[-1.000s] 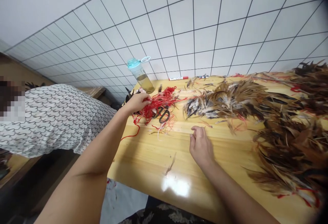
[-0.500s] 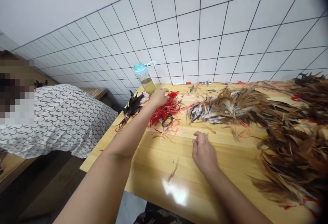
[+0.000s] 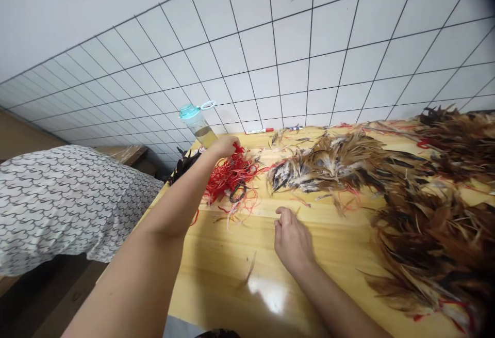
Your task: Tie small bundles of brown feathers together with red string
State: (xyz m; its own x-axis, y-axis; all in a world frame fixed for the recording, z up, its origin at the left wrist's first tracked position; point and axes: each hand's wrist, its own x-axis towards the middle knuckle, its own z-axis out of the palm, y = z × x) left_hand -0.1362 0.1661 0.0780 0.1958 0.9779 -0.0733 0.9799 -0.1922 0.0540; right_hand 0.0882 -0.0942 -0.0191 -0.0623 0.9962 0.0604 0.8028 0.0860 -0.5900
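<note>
Through the head camera I see the left hand (image 3: 224, 148) at the far edge of the red string tangle (image 3: 229, 174), which spreads toward me from it; I can't tell whether its fingers grip any. Beyond that hand stands the bottle (image 3: 198, 125), while the right hand (image 3: 293, 241), loosely curled, closure unclear, has brown feathers (image 3: 344, 160) beyond it, rightward.

From here I can read no lettering anywhere, any print on the red-and-white marker (image 3: 259, 131) at the worktop (image 3: 220, 276)'s far edge being too small.
</note>
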